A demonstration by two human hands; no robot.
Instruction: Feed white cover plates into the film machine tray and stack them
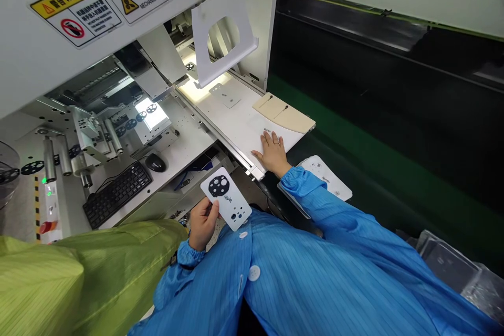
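My left hand (205, 220) pinches the edge of a white phone-back-shaped panel (228, 208), thumb on top. A black disc with round holes (219, 186) sits at the panel's upper end, and several smaller holes are at the lower end. On the white belt (244, 125), my right hand (272, 151) lies flat with fingers spread. A small dark mark (267, 130) shows at its fingertips; whether a panel is under the palm I cannot tell. Just beyond that hand is a cream plate (284, 112) with two dark fasteners. Farther up the belt lies another white panel (225, 95).
White panels (328, 177) lie beside my right forearm. A white guard (224, 37) with a cut-out hangs over the belt. Left are a keyboard (117, 193), a mouse (156, 163) and a strip of black discs (131, 124). A person in green (94, 273) is close on my left.
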